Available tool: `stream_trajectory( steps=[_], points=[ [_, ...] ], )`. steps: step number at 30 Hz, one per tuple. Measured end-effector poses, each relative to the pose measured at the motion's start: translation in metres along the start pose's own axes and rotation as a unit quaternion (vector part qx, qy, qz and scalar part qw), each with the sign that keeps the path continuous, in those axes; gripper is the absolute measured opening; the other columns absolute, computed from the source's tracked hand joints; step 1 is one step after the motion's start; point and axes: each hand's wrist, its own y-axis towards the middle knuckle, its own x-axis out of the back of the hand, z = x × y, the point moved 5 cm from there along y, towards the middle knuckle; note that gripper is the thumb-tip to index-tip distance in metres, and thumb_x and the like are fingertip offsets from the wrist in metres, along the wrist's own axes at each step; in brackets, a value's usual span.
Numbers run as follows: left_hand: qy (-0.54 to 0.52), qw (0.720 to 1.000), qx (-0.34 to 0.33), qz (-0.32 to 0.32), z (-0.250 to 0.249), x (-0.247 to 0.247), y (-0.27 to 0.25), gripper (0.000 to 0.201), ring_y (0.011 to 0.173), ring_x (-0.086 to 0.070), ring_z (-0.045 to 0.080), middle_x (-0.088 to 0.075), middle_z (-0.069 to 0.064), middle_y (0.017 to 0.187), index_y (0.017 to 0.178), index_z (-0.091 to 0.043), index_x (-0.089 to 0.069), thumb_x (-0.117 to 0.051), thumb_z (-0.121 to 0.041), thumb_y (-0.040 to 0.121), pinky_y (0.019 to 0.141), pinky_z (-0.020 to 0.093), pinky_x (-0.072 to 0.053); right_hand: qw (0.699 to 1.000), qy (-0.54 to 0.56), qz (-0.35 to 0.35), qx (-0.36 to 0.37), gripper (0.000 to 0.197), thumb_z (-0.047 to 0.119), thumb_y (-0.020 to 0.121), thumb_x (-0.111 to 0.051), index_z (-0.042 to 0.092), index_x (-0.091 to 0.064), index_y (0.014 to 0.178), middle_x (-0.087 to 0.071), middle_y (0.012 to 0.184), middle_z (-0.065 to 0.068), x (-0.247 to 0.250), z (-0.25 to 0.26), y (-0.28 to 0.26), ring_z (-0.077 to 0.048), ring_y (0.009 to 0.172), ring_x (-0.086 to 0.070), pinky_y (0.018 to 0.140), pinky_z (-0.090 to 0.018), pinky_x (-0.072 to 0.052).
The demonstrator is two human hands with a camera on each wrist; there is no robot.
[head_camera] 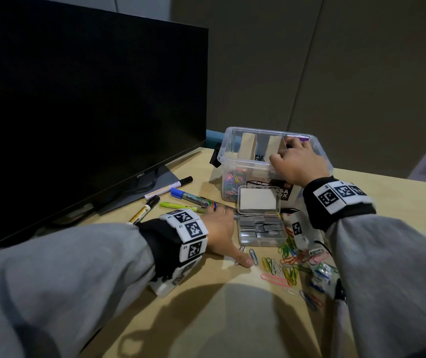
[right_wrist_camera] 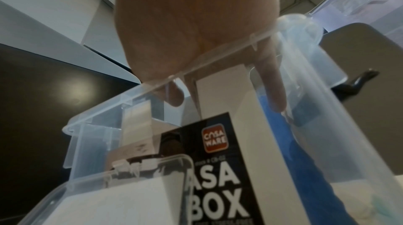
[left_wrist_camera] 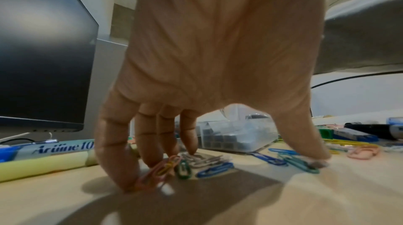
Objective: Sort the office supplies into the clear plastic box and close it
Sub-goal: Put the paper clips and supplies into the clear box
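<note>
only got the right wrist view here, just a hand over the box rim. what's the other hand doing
Observer: The left hand is down on the desk, fingertips spread over loose paper clips.
Operator: is it holding any
Observer: Not gripped; one fingertip presses a pink clip against the desk.
Operator: whats left outside the box
Observer: Four markers lie by the monitor, and an open case of staples sits in front of the clear box.
Operator: any clips in the box yet
Observer: Yes, a coloured heap fills its left compartment.
</note>
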Motion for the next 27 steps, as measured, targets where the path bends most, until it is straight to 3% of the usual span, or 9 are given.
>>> stream_trajectory(
  steps=[4,6,8,10,13,19,22,24,27],
  points=[
    [-0.002,1.000,-0.007,0.008,-0.004,0.006,0.002,0.092,0.132,-0.039,0.034,-0.040,0.015,0.143,0.140,-0.007,-0.036,-0.068,-0.064,0.076,0.105,0.045,-0.039,1.000,0.000,-0.002,-0.002,0.052,0.042,0.097,-0.027,0.022,-0.056,0.135,-0.027,0.155,-0.005,0.000,0.000,-0.001,-0.028,0.139,-0.024,0.101,-0.048,-0.037],
    [-0.025,0.999,-0.028,-0.001,-0.003,0.010,0.005,0.062,0.107,-0.056,0.025,-0.060,0.012,0.123,0.122,-0.005,-0.057,-0.070,-0.051,0.083,0.080,0.031,-0.048,1.000,0.000,-0.001,-0.001,0.052,0.042,0.098,-0.027,0.022,-0.055,0.135,-0.027,0.155,-0.006,0.000,0.000,-0.001,-0.028,0.139,-0.024,0.100,-0.048,-0.037],
    [-0.043,0.998,-0.045,-0.008,0.000,0.013,0.006,0.041,0.086,-0.058,0.021,-0.068,0.009,0.104,0.108,-0.002,-0.065,-0.071,-0.037,0.087,0.060,0.026,-0.041,1.000,0.000,0.000,-0.002,0.051,0.042,0.098,-0.027,0.021,-0.056,0.135,-0.027,0.155,-0.006,0.000,0.000,-0.001,-0.028,0.138,-0.024,0.100,-0.048,-0.037],
    [-0.043,0.997,-0.054,-0.021,0.003,0.015,0.008,0.030,0.084,-0.054,0.020,-0.065,0.007,0.094,0.103,-0.003,-0.066,-0.073,-0.027,0.086,0.060,0.027,-0.037,1.000,0.001,0.000,-0.002,0.051,0.042,0.098,-0.027,0.021,-0.056,0.134,-0.027,0.155,-0.006,0.001,0.000,-0.001,-0.028,0.138,-0.024,0.100,-0.048,-0.036],
    [-0.057,0.997,-0.042,-0.025,0.012,0.017,0.007,0.035,0.087,-0.058,0.020,-0.068,0.006,0.102,0.104,-0.007,-0.066,-0.080,-0.027,0.079,0.062,0.027,-0.039,1.000,0.000,0.000,-0.002,0.051,0.042,0.098,-0.027,0.021,-0.055,0.135,-0.027,0.154,-0.006,0.001,0.000,-0.002,-0.028,0.138,-0.025,0.100,-0.047,-0.037],
    [-0.057,0.997,0.018,0.048,0.038,0.015,0.002,0.060,0.094,-0.068,0.024,-0.072,0.005,0.101,0.106,-0.009,-0.068,-0.089,-0.044,0.062,0.060,0.025,-0.046,1.000,0.002,-0.002,0.000,0.052,0.042,0.097,-0.027,0.021,-0.056,0.134,-0.028,0.153,-0.006,0.000,0.000,-0.001,-0.028,0.137,-0.026,0.100,-0.047,-0.036],
    [-0.094,0.994,0.029,0.055,0.042,0.007,-0.001,0.059,0.079,-0.068,0.023,-0.073,0.010,0.100,0.109,-0.003,-0.065,-0.090,-0.033,0.065,0.056,0.027,-0.050,1.000,0.002,-0.003,0.000,0.052,0.043,0.097,-0.027,0.021,-0.057,0.134,-0.029,0.153,-0.006,-0.001,-0.001,0.000,-0.028,0.137,-0.026,0.099,-0.046,-0.037],
    [-0.159,0.984,0.036,0.070,0.037,0.003,-0.002,0.059,0.067,-0.065,0.022,-0.074,0.013,0.092,0.112,0.002,-0.061,-0.089,-0.024,0.067,0.062,0.032,-0.058,1.000,0.003,-0.005,0.000,0.052,0.043,0.097,-0.027,0.021,-0.057,0.133,-0.030,0.152,-0.006,0.000,-0.001,0.000,-0.028,0.136,-0.027,0.097,-0.046,-0.038],
    [-0.210,0.974,0.024,0.083,0.027,0.003,-0.001,0.055,0.062,-0.063,0.018,-0.073,0.014,0.081,0.110,0.003,-0.061,-0.087,-0.026,0.070,0.061,0.027,-0.055,1.000,0.004,-0.006,-0.001,0.051,0.041,0.098,-0.027,0.019,-0.058,0.131,-0.031,0.151,-0.006,0.001,0.000,-0.002,-0.028,0.136,-0.027,0.095,-0.044,-0.038]
  ],
)
